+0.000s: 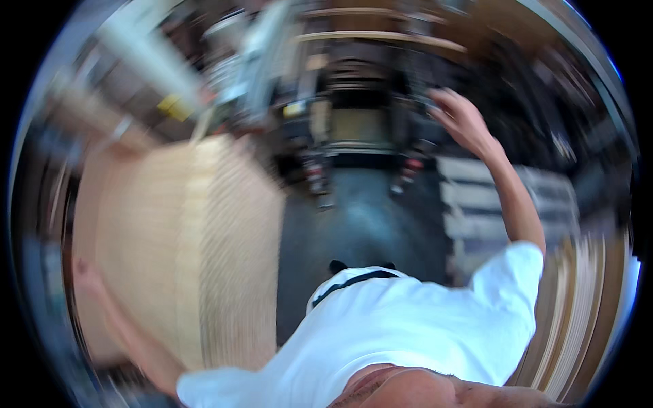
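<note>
A tall stack of pale wooden boards (146, 224) stands at my left, its many board edges (238, 272) facing the aisle. My left hand (88, 277) lies over the far left part of the stack's top; motion smears its fingers, and I cannot tell whether it touches the wood. On the other side my right hand (462, 121) is raised in the air with its fingers loosely stretched and apart. It holds nothing that I can see. Nearest to it is a dark, blurred machine (360, 126) ahead.
A pallet-like slatted stack (507, 204) stands on the right, with long upright-looking boards (571, 306) nearer me. Dark floor (354, 217) runs between the stacks. A long wooden bar (381, 37) crosses at the far end. A pale beam (149, 54) is at the upper left.
</note>
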The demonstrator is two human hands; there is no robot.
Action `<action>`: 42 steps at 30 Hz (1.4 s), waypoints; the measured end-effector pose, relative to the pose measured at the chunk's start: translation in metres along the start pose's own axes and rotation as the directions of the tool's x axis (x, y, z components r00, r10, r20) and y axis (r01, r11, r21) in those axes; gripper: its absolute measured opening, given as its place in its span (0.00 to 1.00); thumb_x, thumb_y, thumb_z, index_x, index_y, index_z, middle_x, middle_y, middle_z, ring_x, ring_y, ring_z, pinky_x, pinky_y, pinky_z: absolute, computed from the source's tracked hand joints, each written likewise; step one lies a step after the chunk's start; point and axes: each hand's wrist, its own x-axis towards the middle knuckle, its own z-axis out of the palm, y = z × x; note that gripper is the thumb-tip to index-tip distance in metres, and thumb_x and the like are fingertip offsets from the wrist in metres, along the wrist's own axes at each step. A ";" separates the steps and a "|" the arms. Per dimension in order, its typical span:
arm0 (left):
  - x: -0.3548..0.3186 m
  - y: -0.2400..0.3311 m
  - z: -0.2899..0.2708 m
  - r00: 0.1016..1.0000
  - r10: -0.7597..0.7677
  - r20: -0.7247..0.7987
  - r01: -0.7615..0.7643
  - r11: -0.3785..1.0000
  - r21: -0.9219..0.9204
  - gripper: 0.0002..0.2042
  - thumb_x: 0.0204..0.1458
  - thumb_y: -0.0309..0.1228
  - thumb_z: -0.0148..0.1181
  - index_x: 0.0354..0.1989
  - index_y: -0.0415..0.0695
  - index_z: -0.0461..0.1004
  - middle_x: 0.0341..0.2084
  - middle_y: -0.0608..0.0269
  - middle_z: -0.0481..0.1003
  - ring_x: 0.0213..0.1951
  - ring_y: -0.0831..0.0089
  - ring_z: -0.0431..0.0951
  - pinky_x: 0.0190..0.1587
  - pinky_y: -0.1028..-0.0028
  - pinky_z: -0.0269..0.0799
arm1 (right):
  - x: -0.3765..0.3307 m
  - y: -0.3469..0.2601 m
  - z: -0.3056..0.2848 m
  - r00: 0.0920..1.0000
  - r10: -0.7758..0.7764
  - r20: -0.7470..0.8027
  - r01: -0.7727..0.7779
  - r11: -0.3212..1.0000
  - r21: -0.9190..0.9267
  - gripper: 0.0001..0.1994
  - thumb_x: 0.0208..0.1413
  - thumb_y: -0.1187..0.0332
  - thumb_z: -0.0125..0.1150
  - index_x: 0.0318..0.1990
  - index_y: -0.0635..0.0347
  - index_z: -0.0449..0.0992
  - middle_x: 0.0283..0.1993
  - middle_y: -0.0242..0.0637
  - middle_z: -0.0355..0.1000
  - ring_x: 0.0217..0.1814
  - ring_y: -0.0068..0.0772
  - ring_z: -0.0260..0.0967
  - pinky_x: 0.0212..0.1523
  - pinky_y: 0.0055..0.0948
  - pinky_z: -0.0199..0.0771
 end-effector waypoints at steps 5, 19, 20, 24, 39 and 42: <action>-0.030 0.288 -0.019 0.906 0.414 -0.092 -0.407 0.788 -0.462 0.14 0.62 0.34 0.56 0.51 0.39 0.76 0.49 0.55 0.78 0.49 0.66 0.78 0.51 0.72 0.74 | -0.082 0.040 -0.141 0.987 0.008 -0.163 -0.078 0.898 -0.433 0.17 0.58 0.65 0.60 0.54 0.56 0.72 0.47 0.42 0.71 0.50 0.48 0.71 0.49 0.40 0.72; -0.295 0.667 -0.033 0.360 0.926 0.111 0.131 0.067 -0.989 0.18 0.63 0.34 0.56 0.56 0.36 0.71 0.46 0.58 0.76 0.46 0.73 0.75 0.47 0.72 0.71 | -0.628 0.033 -0.380 -0.028 0.863 -0.504 -0.895 -0.246 -0.371 0.26 0.53 0.77 0.49 0.62 0.60 0.68 0.62 0.48 0.68 0.67 0.45 0.62 0.65 0.37 0.62; -0.299 0.679 -0.013 0.324 0.935 0.145 0.178 0.090 -0.980 0.18 0.63 0.34 0.56 0.57 0.35 0.71 0.47 0.57 0.76 0.47 0.72 0.75 0.48 0.72 0.72 | -0.646 0.030 -0.383 0.001 0.849 -0.529 -0.927 -0.198 -0.320 0.25 0.52 0.78 0.50 0.62 0.60 0.69 0.60 0.48 0.69 0.65 0.45 0.64 0.63 0.37 0.64; -0.314 0.717 0.017 0.249 0.940 0.231 0.193 0.186 -0.963 0.20 0.62 0.35 0.56 0.57 0.35 0.71 0.49 0.55 0.75 0.50 0.71 0.75 0.51 0.71 0.71 | -0.649 0.014 -0.380 0.057 0.787 -0.615 -0.958 -0.131 -0.256 0.23 0.53 0.77 0.58 0.58 0.55 0.73 0.59 0.42 0.72 0.61 0.43 0.68 0.59 0.36 0.68; -0.311 0.833 0.246 0.428 0.850 0.306 -0.041 0.356 -0.934 0.18 0.53 0.40 0.60 0.46 0.39 0.79 0.38 0.49 0.81 0.43 0.57 0.81 0.48 0.65 0.74 | -0.293 0.028 -0.287 0.701 0.573 -0.425 -0.650 0.267 -0.711 0.29 0.56 0.82 0.53 0.65 0.43 0.67 0.51 0.43 0.71 0.51 0.43 0.72 0.50 0.39 0.76; -0.303 0.880 0.281 0.384 0.830 0.404 -0.167 0.493 -0.854 0.21 0.55 0.42 0.57 0.52 0.42 0.77 0.47 0.49 0.78 0.50 0.52 0.77 0.53 0.59 0.72 | -0.212 0.030 -0.239 0.820 0.502 -0.275 -0.491 0.371 -0.788 0.30 0.51 0.86 0.53 0.62 0.46 0.71 0.47 0.45 0.72 0.47 0.43 0.72 0.45 0.39 0.76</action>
